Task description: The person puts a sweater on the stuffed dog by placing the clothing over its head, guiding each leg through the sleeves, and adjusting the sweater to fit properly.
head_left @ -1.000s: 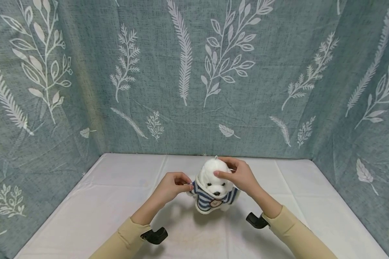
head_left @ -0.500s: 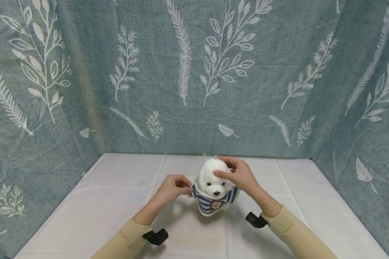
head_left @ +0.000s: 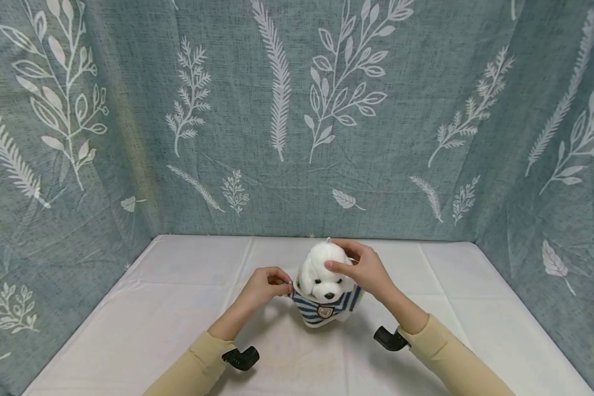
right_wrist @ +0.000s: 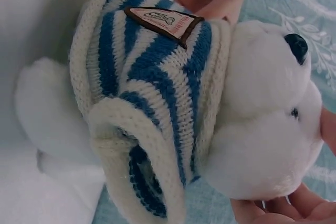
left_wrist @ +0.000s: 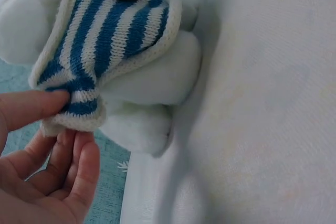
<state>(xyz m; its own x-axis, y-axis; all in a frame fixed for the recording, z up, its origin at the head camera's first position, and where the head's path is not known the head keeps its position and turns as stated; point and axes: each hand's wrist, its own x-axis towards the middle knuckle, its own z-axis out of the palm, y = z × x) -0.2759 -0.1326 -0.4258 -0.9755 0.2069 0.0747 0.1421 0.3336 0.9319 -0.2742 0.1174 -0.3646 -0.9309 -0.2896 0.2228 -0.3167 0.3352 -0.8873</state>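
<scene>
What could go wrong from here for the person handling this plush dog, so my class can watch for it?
Tugging by the left hand, which pinches one sleeve, might stretch the knit. The right hand steadies the head, so the plush dog could twist or tip below it. The sweater's other sleeve gapes, with no paw visible inside, and might snag a finger.

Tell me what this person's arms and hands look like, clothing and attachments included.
A plain beige cloth left sleeve and matching right sleeve end short of the wrists. Each bears a bent, glossy black attachment. The bare left hand and bare right hand show no gloves or rings.
</scene>
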